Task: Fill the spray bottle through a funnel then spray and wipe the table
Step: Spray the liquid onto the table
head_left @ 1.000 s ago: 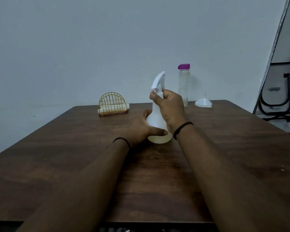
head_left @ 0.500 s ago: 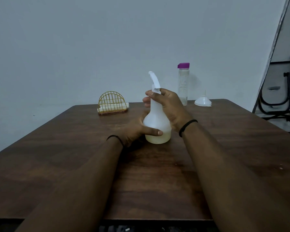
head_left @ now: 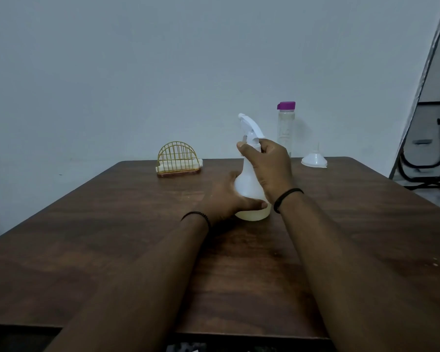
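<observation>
While left hand (head_left: pixel 224 199) grips, spray bottle (head_left: pixel 250 184) stands — upright.

white spray bottle (head_left: pixel 249 184), purple-capped bottle (head_left: pixel 285 128); table (head_left: pixel 112 250) — dark brown

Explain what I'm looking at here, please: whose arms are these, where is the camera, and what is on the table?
There is no machine here: these are a person's two bare arms, filmed by one wide-angle camera worn on their head, looking forward and down. The left hand grips the round base of a white spray bottle that stands on the brown wooden table. The right hand is curled round its neck, just under the spray head. A little pale liquid shows at the bottle's bottom. Near the far edge stand a gold wire holder, a clear bottle with a purple cap and a white funnel resting mouth down.
</observation>
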